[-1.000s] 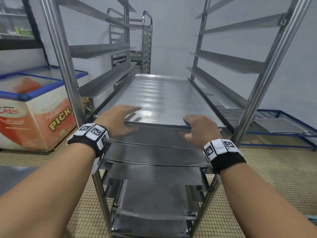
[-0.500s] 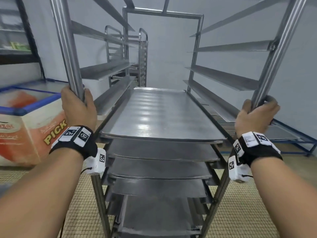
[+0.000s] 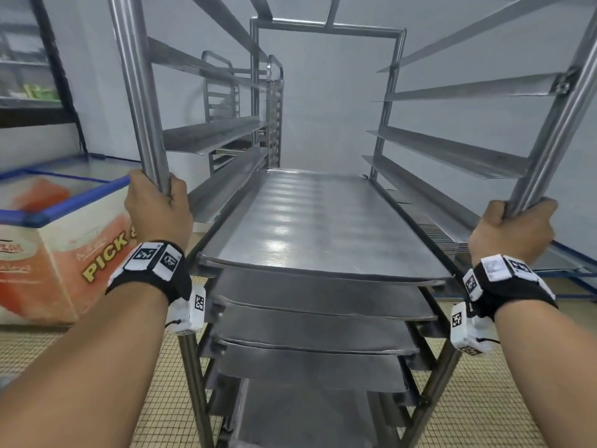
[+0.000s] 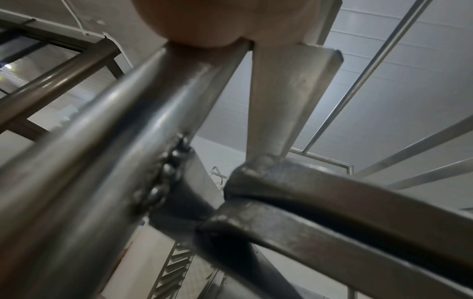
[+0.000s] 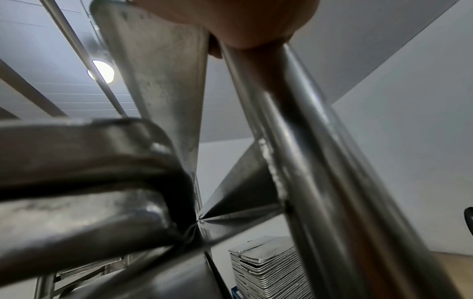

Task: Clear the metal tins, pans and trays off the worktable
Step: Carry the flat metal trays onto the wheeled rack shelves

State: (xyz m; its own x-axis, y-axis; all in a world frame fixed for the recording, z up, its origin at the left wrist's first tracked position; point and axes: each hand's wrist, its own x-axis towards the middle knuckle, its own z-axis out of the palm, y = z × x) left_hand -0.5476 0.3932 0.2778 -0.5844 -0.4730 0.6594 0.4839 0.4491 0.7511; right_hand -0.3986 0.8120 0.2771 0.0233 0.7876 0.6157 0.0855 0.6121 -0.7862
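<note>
A steel tray rack stands right in front of me, with several flat metal trays slid onto its rails; the top tray (image 3: 323, 231) is the uppermost. My left hand (image 3: 158, 205) grips the rack's front left post (image 3: 139, 92). My right hand (image 3: 513, 227) grips the front right post (image 3: 555, 130). The left wrist view shows the palm (image 4: 204, 22) wrapped on the left post (image 4: 102, 161) beside tray edges (image 4: 332, 202). In the right wrist view the palm (image 5: 243, 22) holds the right post (image 5: 320, 161).
A chest freezer (image 3: 48, 240) with a blue rim stands at the left. Behind the rack is a second empty rack (image 3: 258, 118). A stack of trays (image 5: 266, 269) rests on a low blue frame (image 3: 581, 279) at the right. The floor (image 3: 484, 399) is tiled.
Both hands left the front edge of the top tray and took hold of the rack's two front posts. Since half a second ago the grip holds and the view has tilted up slightly.
</note>
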